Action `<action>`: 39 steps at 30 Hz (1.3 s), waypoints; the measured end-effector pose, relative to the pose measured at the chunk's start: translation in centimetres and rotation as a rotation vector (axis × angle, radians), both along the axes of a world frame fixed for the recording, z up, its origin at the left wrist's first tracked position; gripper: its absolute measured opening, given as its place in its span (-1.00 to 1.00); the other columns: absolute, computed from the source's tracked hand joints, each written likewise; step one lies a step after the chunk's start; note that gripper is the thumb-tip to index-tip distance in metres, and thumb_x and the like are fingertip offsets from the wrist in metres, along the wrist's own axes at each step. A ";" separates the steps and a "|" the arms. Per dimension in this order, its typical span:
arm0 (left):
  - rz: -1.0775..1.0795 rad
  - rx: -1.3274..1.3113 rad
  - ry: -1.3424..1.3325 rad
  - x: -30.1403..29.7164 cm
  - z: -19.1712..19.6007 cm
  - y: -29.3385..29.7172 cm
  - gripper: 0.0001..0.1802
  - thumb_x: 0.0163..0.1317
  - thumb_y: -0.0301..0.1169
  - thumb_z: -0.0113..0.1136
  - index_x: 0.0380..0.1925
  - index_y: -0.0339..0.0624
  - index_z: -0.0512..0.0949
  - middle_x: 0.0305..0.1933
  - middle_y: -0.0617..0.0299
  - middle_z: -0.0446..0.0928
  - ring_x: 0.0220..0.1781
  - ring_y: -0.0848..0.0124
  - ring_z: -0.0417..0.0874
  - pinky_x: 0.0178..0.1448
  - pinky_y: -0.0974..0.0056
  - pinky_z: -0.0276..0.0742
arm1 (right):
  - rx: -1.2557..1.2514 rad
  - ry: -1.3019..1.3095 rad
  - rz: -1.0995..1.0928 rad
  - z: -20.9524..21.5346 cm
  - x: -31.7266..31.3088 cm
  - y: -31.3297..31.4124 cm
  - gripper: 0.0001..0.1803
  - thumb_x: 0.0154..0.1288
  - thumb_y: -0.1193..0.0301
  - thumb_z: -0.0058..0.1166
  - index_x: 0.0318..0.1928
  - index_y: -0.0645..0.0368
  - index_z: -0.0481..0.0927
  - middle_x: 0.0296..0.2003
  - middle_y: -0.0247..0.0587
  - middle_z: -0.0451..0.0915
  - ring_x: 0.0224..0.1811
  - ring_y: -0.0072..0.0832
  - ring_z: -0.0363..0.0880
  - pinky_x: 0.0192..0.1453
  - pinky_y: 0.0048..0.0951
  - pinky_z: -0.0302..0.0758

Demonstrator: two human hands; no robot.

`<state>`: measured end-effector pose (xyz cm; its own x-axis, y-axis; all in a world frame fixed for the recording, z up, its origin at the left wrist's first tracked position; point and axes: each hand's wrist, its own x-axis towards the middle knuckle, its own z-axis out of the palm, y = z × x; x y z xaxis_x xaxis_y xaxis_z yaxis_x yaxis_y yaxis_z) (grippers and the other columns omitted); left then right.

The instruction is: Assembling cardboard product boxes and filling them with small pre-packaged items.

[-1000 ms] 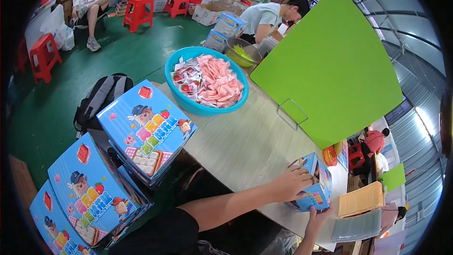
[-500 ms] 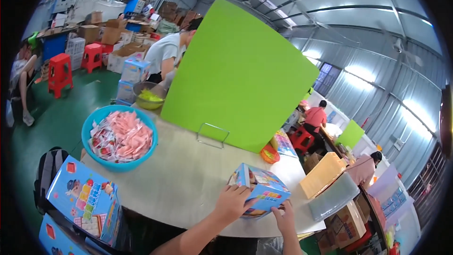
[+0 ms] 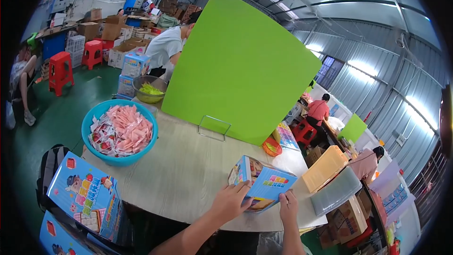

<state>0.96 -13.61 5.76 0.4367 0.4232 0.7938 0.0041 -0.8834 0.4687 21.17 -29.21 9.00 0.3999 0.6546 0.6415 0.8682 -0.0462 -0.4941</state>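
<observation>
A light-blue printed cardboard box [image 3: 271, 185] is held tilted over the near right part of the table [image 3: 184, 174]. My left hand [image 3: 230, 202] grips its left side, fingers bent over the edge and thumb beneath. At the lower right edge, my right hand [image 3: 289, 204] pinches the cardboard. The underside of the box is hidden. Left on the tabletop stands a turquoise basin [image 3: 89, 147] of small pink and white-red sachets [image 3: 126, 130]. Two similar blue boxes, one large printed box [image 3: 81, 193] among them, stand at the lower left.
A tall green board [image 3: 243, 71] stands across the table behind a wire stand [image 3: 213, 130]. A metal bowl [image 3: 155, 95] of yellow-green packets and an orange basket [image 3: 271, 147] sit beside it. Yellow [image 3: 325, 167] and clear trays lie right. Other people work beyond; red stools [image 3: 60, 73] stand left.
The box has turned slightly in my hands, its printed side face now showing more. My right fingers have closed in on its edge. The view has shifted a little.
</observation>
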 end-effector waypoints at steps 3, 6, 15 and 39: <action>-0.012 -0.027 -0.031 -0.1 0.4 -0.1 -0.54 0.22 -0.20 0.33 0.02 -0.26 0.58 0.06 0.07 0.65 -0.17 0.12 0.69 -0.04 0.10 0.54 | -0.010 0.014 -0.023 0.0 -0.2 0.0 -0.80 0.40 0.52 0.06 -0.38 0.33 0.40 -0.38 -0.13 0.40 -0.32 -0.35 0.42 -0.15 -0.41 0.38; -0.008 -0.019 -0.028 0.3 0.4 0.0 -0.57 0.25 -0.24 0.32 0.03 -0.27 0.58 0.02 0.07 0.66 -0.20 0.13 0.70 -0.11 0.12 0.55 | 0.014 0.015 -0.011 -0.4 -0.2 -0.4 -0.81 0.40 0.52 0.06 -0.38 0.32 0.41 -0.38 -0.14 0.40 -0.31 -0.35 0.42 -0.15 -0.40 0.38; 0.037 -0.048 -0.062 1.0 0.4 -0.5 -0.64 0.28 -0.26 0.32 -0.03 -0.26 0.60 -0.03 0.10 0.66 -0.24 0.15 0.71 -0.22 0.15 0.61 | 0.002 0.023 0.056 -0.3 -0.1 -0.6 -0.84 0.25 0.54 0.28 -0.24 0.30 0.55 -0.33 -0.15 0.53 -0.27 -0.37 0.58 -0.17 -0.42 0.53; -0.121 -0.210 -0.083 0.6 0.1 0.1 -0.76 0.36 -0.40 0.15 -0.01 -0.21 0.57 0.00 0.08 0.63 -0.16 0.01 0.69 -0.17 0.08 0.62 | -0.116 0.161 0.124 -0.6 1.4 -0.3 -0.72 0.23 0.54 0.33 -0.08 0.27 0.55 -0.14 -0.14 0.55 -0.16 -0.39 0.62 -0.08 -0.40 0.56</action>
